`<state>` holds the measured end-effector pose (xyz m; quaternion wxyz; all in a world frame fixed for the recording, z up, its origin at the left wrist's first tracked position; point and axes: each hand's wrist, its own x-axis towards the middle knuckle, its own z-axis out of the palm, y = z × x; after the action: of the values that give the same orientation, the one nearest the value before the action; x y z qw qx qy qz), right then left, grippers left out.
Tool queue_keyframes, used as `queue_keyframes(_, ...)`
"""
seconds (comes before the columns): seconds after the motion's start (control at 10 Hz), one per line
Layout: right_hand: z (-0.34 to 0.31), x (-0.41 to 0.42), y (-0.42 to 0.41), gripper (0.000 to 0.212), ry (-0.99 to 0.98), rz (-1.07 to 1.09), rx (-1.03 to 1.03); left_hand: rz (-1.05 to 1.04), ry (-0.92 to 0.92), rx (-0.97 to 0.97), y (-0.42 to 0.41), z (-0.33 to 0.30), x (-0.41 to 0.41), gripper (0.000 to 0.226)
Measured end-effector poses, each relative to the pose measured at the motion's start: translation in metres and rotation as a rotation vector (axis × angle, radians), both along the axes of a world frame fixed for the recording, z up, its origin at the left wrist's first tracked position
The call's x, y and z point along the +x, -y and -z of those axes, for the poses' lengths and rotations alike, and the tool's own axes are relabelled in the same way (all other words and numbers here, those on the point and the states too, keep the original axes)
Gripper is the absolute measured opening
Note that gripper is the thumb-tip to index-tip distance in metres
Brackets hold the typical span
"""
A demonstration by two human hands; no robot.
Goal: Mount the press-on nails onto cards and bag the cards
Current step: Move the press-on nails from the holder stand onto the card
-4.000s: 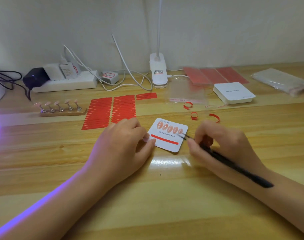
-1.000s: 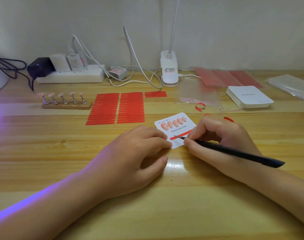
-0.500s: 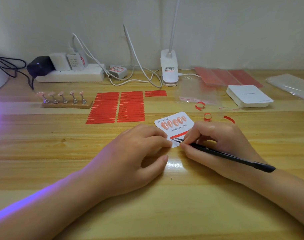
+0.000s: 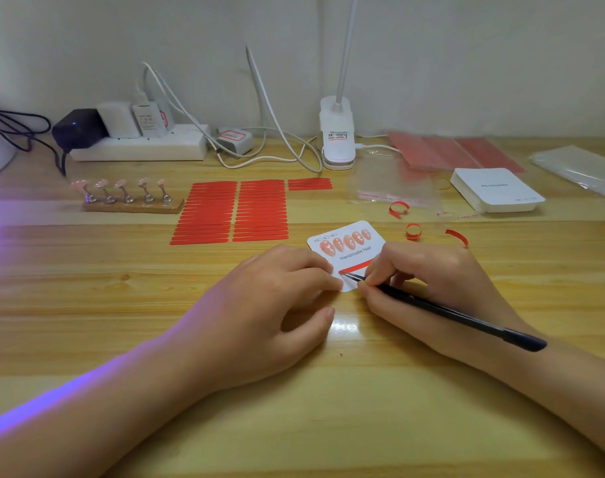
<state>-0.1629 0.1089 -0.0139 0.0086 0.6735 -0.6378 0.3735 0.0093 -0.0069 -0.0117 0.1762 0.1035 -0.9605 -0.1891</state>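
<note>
The card [image 4: 354, 251] reads "Handmade Nail" and lies on the table [image 4: 121, 305], with five nails [image 4: 345, 241] in a row on it. The left hand [image 4: 270, 305] presses its corner with curled fingers. The right hand [image 4: 428, 281] pinches black tweezers [image 4: 442, 310], tips on the red strip [image 4: 354, 269]. Behind lie red strips [image 4: 232, 212], a card stack [image 4: 497, 189] and a clear bag [image 4: 394, 184].

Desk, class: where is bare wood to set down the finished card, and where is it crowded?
Bare: the desk's left front, nearer than the nail stand and red strips, left of the left hand. Crowded: the back, around the card stack.
</note>
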Motion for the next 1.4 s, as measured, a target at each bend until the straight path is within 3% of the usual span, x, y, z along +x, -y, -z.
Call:
queue_keyframes(0.2,0.0006,0.0019,0.0003,0.007,-0.016,0.012,-0.050,0.000,0.001,-0.007,0.0002,0.0000,-0.0007,0.043)
queue_keyframes(0.7,0.0005,0.0002,-0.0006,0.011,0.200,0.012,-0.046,0.002,0.015,-0.012,0.0013,0.0001,-0.0007,0.042)
queue_keyframes(1.4,-0.0036,0.0046,-0.0003,0.014,0.051,0.016,0.008,0.005,0.004,-0.007,0.0008,0.0004,-0.0001,0.042)
